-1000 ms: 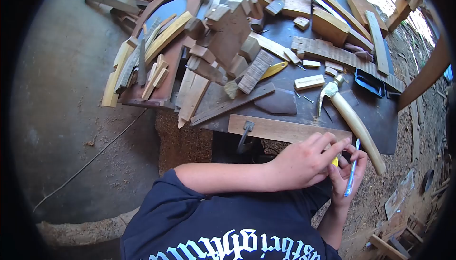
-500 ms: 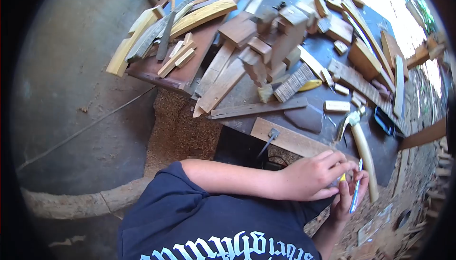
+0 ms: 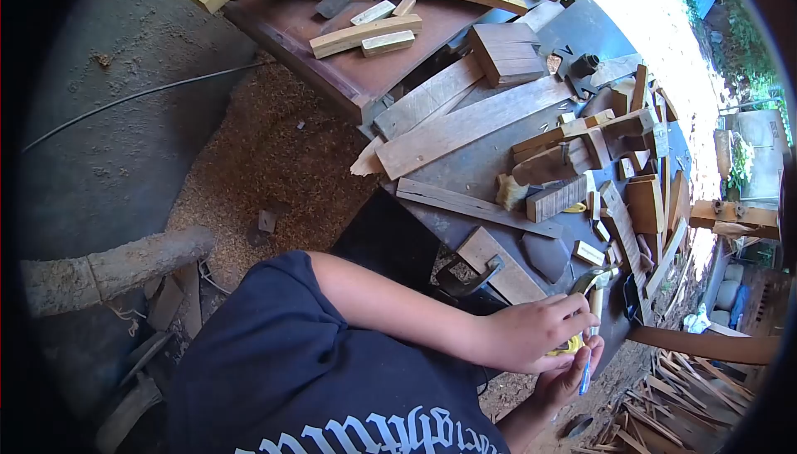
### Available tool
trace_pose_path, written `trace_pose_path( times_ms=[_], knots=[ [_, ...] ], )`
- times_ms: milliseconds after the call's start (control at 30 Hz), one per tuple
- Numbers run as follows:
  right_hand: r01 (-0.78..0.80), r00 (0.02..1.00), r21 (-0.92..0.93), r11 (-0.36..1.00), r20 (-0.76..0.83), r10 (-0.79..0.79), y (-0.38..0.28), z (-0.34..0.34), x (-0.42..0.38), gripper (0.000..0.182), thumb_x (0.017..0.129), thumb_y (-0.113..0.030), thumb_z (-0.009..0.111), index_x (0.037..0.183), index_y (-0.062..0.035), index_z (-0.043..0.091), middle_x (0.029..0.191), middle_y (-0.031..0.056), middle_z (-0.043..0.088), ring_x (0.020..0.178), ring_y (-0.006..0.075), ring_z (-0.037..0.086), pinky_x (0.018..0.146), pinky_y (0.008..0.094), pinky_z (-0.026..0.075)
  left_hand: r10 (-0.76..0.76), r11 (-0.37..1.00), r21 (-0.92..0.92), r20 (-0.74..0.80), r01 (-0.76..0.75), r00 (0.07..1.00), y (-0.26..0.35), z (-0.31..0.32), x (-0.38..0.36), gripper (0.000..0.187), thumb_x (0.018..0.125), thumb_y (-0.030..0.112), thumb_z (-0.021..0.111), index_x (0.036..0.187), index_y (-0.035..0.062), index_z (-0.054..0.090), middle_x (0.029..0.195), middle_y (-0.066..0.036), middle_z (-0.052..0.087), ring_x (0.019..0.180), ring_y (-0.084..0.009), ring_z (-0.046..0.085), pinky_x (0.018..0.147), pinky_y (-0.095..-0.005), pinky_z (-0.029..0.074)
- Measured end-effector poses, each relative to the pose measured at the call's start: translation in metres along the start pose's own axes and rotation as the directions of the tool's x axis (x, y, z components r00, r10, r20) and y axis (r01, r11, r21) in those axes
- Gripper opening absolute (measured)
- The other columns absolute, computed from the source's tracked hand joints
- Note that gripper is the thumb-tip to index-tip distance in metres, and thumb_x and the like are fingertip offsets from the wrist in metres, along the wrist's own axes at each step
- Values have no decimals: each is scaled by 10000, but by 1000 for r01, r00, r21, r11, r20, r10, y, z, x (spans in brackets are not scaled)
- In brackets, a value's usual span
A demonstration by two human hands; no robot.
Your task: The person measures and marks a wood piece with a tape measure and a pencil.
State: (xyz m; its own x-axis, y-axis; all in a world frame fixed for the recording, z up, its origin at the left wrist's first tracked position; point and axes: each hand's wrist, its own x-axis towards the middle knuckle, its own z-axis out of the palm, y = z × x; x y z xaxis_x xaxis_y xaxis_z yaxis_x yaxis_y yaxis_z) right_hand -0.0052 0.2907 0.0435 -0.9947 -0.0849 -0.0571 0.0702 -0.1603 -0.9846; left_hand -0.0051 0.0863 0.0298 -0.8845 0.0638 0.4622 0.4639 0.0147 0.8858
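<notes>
My left hand [image 3: 540, 334] reaches across my body, its fingers curled round a yellow thing [image 3: 571, 344] that looks like a tape measure, mostly covered by the fingers. Just below it, my right hand [image 3: 566, 378] grips a blue-and-white pen [image 3: 585, 378] that points downward. The two hands are close together, near the bench's front edge. Behind them lies a claw hammer [image 3: 597, 296] with a pale handle, partly hidden by my left hand. A wooden board [image 3: 510, 274] with a metal clamp [image 3: 471, 278] on it sits at the bench edge.
Wood blocks and strips cover the bench [image 3: 490, 155], including a long plank [image 3: 473, 126] and a narrow strip [image 3: 473, 205]. Short offcuts [image 3: 365, 35] lie on a brown tabletop [image 3: 290, 35]. Sawdust [image 3: 274, 163] covers the floor; a log [image 3: 116, 267] lies left. Scrap wood [image 3: 664, 404] is piled right.
My view has turned, so the bench appears shifted and more floor and yard show. Both hands now appear lower and further left, still together, and more of the yellow thing shows.
</notes>
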Motion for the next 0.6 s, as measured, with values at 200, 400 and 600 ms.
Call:
trace_pose_path(
  times_ms=[200,400,600],
  knots=[
    [-118,963,108,987,-232,140,9,15,-6,374,1071,-396,656,1195,-79,501,1328,166,598,1158,256,667,1001,407,574,-46,978,-200,40,53,998,12,-8,-5,519,894,118,776,1358,-1,574,1263,-193,542,1195,-395,628,1040,-430,538],
    [-66,980,220,973,-170,104,3,37,-12,359,1072,-361,639,1254,-116,451,1457,260,533,1190,274,666,998,394,583,-121,949,-271,159,161,980,18,-5,-8,504,912,51,781,1381,8,600,1321,-152,523,1237,-283,633,988,-348,643],
    [-56,982,232,971,-163,96,0,23,-21,426,1016,-214,721,1297,-102,421,1498,289,527,1170,244,675,998,375,570,-152,946,-237,268,219,951,21,4,-4,421,925,99,779,1303,2,619,1300,-178,569,1191,-311,666,980,-402,617]
  ],
)
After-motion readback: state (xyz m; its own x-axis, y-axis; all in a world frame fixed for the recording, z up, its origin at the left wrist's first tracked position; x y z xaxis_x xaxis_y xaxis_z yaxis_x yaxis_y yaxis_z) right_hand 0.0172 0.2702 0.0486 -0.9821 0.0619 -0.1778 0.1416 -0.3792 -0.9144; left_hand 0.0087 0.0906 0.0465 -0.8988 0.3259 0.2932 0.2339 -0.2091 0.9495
